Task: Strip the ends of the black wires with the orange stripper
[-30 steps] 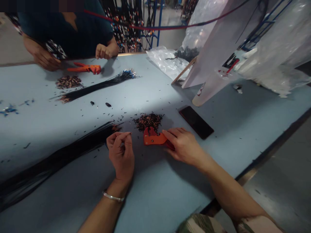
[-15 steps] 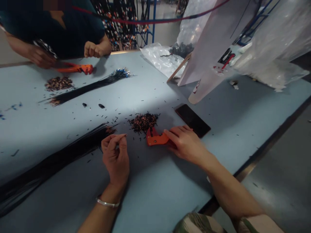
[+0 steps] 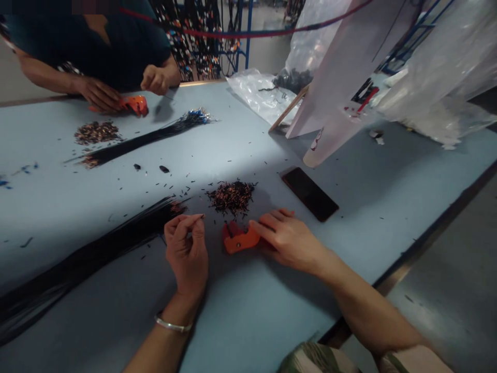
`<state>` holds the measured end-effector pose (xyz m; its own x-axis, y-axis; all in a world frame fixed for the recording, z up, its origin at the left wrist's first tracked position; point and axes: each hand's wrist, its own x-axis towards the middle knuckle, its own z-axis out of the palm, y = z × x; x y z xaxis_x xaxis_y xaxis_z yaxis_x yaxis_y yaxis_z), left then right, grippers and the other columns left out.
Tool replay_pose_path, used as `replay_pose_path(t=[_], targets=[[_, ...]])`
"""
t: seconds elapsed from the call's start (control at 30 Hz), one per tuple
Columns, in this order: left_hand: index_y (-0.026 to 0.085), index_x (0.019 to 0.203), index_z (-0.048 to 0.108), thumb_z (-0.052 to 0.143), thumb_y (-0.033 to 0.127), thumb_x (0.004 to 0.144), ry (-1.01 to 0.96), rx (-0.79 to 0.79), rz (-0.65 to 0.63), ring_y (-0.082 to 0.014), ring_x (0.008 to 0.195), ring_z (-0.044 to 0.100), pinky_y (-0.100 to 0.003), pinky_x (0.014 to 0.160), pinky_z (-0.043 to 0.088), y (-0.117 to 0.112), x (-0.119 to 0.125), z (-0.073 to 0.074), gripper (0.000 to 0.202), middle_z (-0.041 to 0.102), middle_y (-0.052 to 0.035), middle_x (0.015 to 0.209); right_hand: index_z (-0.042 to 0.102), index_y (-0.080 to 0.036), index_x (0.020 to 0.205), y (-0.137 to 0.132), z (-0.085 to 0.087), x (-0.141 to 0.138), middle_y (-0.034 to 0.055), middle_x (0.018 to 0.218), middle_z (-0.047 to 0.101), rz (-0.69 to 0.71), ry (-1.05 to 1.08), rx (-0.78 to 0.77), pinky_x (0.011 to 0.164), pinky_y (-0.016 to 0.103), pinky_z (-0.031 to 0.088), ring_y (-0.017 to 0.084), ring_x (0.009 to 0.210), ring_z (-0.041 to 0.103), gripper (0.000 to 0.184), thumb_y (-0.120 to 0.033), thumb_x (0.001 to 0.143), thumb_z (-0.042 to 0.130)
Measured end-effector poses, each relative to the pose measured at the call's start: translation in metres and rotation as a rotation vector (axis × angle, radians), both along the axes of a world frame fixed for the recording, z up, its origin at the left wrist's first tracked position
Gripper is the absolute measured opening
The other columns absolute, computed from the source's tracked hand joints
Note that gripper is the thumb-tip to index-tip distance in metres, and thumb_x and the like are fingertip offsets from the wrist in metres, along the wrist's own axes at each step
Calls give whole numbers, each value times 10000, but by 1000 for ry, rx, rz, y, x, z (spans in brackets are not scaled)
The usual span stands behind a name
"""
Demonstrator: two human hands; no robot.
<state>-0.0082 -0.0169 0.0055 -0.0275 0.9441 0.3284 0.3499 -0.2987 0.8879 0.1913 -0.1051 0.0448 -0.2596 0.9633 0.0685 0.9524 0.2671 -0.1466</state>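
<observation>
Left hand [image 3: 187,254], fingers pinched on one thin wire [image 3: 202,215]. Right hand [image 3: 289,239], fingers clamped round one orange cutter [image 3: 241,242], its head between both hands. Beyond right fingers: one scrap pile [image 3: 232,197], one phone [image 3: 310,194]. Farther, I count one co-worker [image 3: 128,57].

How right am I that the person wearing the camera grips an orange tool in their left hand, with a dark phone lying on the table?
Not quite: the head view shows the right hand gripping the orange tool. The dark phone does lie on the table.
</observation>
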Motion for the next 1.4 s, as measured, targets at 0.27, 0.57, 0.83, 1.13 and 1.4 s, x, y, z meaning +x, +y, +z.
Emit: replay_pose_path(t=[0.27,0.57,0.83,1.13,1.4], targets=[[215,885,699,584,242,874,7,21,-7,-148,913,552,-265,777,472,0,1,1,118,576,-36,927,588,-122,1235,-2,1,0,124,1012,666,-25,37,76,804,414,412,266,876,591,425,-274,846,664],[211,883,705,589,268,876,-17,-9,-12,-154,923,565,-284,815,476,1,0,-3,129,573,-41,946,584,-106,1233,0,0,-6,133,1022,666,-142,-47,-24,790,415,415,279,885,590,463,-237,805,698],[211,885,700,583,246,877,-19,13,-14,-157,942,552,-278,813,468,3,2,-2,122,575,-39,924,597,-124,1229,-10,10,18,138,1052,665,-65,31,50,813,409,429,272,905,604,495,-294,780,716],[207,887,704,594,255,873,-54,-10,-15,-156,936,563,-285,831,462,6,2,-8,121,582,-38,914,585,-193,1273,-53,29,-2,101,872,630,-285,-177,-101,692,384,399,259,748,580,509,-272,784,704],[197,866,705,589,266,865,-24,20,-7,-149,921,572,-267,815,461,7,4,-5,135,584,-29,900,530,-140,1328,-26,21,-35,157,939,642,-411,-277,-203,716,395,382,306,844,596,535,-302,833,654]])
